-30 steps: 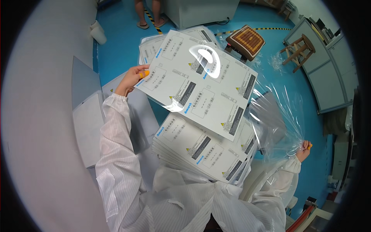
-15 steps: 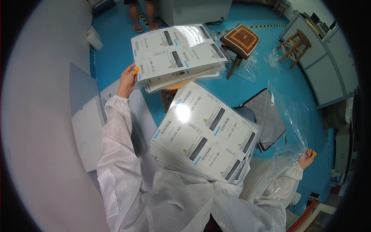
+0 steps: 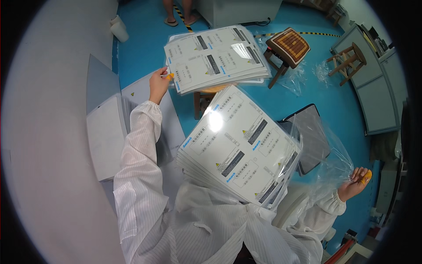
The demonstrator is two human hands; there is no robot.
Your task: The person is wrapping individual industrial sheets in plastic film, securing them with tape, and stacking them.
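Note:
My left hand (image 3: 159, 85) is at the left edge of a far stack of printed white sheets (image 3: 198, 66), its fingers slightly apart, an orange cover on one fingertip. That stack rests on a wooden stool (image 3: 200, 102). Out to the right, my right hand (image 3: 353, 182), also with an orange fingertip cover, grips a gathered clear plastic film (image 3: 332, 152). The film trails back toward a second, fanned stack of printed sheets (image 3: 239, 145) lying over my lap, with a bright glare on its top sheet.
Beyond the stacks stands a stool with a brown beaded cushion (image 3: 288, 47). Crumpled clear film (image 3: 323, 75) lies on the blue floor near another wooden stool (image 3: 349, 64). A grey padded seat (image 3: 307, 136) is at right, white boards (image 3: 105, 136) at left. Another person's legs (image 3: 178, 11) show at the top.
The top sheet of the far stack, held at its corner by my left hand before, now lies down on the stack. My right hand still holds the film, and the view has shifted slightly.

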